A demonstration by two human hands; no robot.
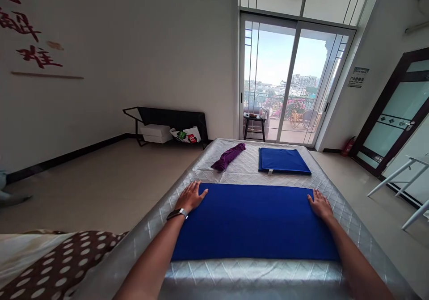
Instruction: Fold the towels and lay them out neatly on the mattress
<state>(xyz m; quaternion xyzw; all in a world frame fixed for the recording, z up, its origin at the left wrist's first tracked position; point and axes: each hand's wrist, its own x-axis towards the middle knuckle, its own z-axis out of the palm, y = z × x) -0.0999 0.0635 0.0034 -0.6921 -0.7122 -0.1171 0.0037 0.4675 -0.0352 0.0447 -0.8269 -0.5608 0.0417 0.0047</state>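
A wide blue cloth (256,221) lies flat across a pale quilted mattress (254,275). At its far left corner rests my left hand (190,197), fingers extended and a watch on the wrist. My right hand (321,204) lies with spread fingers on the far right corner. Both hands touch the edges of the cloth without gripping it. Beyond it, a folded blue piece (284,160) with a small white tag sits on the right of the mattress, and a rumpled purple cloth bundle (229,157) lies to the left.
A black bench (170,116) with white boxes (156,133) and a bag stands by the far wall. Brown polka-dot fabric (67,259) is at the lower left. Glass sliding doors (291,81) are ahead; white-legged furniture (393,175) stands at right.
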